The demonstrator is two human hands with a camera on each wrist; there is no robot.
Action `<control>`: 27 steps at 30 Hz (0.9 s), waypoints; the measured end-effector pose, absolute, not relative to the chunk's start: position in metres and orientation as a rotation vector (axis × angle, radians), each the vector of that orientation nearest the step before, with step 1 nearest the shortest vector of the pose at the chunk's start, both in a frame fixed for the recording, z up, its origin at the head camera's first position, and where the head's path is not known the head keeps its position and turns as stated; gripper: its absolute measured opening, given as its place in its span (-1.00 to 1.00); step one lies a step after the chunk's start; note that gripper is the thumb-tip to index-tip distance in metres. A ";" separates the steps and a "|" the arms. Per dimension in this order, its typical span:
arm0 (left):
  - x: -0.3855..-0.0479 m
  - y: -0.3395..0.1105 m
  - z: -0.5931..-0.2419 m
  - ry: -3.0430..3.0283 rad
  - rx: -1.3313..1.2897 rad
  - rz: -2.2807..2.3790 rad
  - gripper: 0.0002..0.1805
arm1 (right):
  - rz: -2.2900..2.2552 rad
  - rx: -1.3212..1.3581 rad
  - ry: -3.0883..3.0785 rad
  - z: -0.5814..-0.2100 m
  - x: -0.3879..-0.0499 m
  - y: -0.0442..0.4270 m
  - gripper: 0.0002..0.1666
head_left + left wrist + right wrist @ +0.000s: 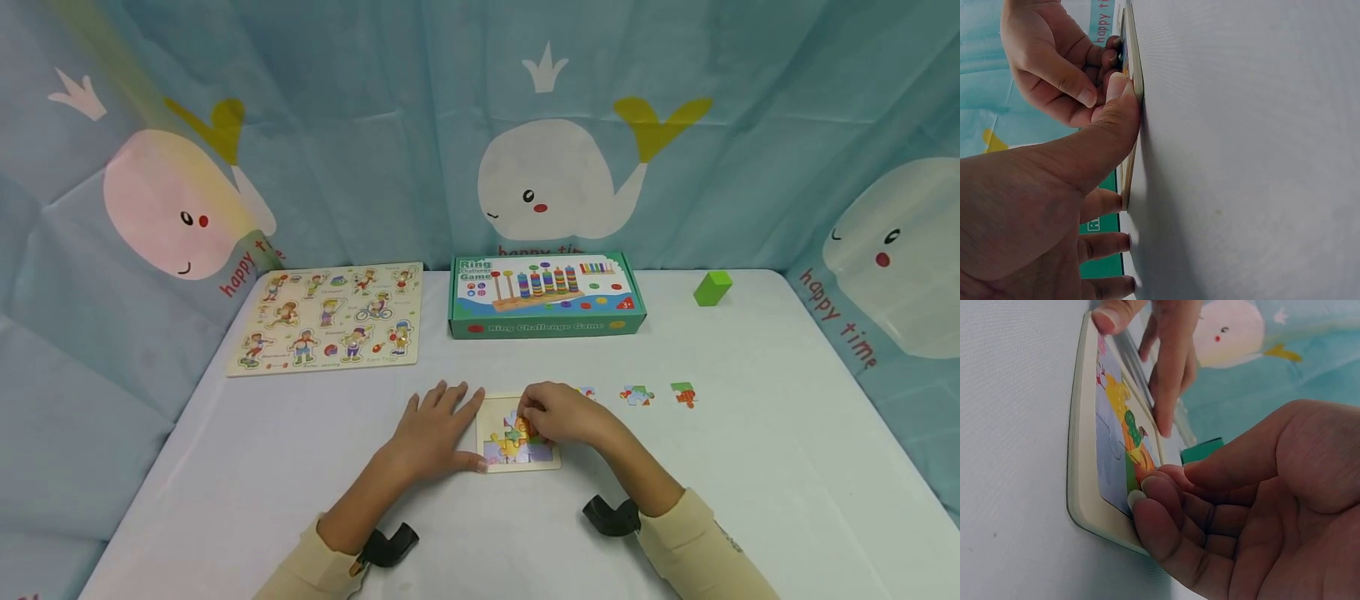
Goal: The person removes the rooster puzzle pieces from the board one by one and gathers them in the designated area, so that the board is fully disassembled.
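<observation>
A small wooden jigsaw board (525, 468) lies in front of me, its lower part filled with colourful pieces and bare wood showing at its upper left. My left hand (431, 433) is spread at the board's left side, with the thumb on the lower corner and the index fingertip at the upper corner. Over the board's right side, my right hand (566, 414) has curled fingers with their tips on an orange puzzle piece (1142, 464). The fingers partly cover that piece. Past the right hand lie loose puzzle pieces (637, 395), one partly hidden behind it.
A wooden peg puzzle (326, 321) with sports figures lies at the back left. Beside it is a green Ring Challenge Game box (547, 296). A green block (712, 288) stands at the back right. Whale-print curtains (420, 125) border the white table (787, 467).
</observation>
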State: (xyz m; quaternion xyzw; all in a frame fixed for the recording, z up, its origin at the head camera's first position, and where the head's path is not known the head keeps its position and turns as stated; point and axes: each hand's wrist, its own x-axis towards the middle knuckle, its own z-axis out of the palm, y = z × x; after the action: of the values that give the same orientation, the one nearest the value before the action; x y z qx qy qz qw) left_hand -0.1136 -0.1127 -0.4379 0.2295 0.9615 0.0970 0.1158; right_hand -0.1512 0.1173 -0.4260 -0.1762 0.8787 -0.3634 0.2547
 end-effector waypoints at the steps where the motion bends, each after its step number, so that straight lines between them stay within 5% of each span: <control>1: -0.114 -0.113 -0.438 2.819 0.674 0.282 0.09 | -0.988 -0.481 2.386 -0.426 -0.151 0.117 -0.86; 27: -0.116 -0.112 -0.438 2.805 0.645 0.299 0.09 | -1.009 -0.515 2.446 -0.425 -0.153 0.118 -0.85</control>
State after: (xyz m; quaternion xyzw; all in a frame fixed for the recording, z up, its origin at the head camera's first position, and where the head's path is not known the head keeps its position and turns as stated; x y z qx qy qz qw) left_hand -0.1155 -0.1124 -0.4383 0.2211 0.9620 0.1026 0.1235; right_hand -0.1526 0.1182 -0.4249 -0.1863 0.8849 -0.3651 0.2210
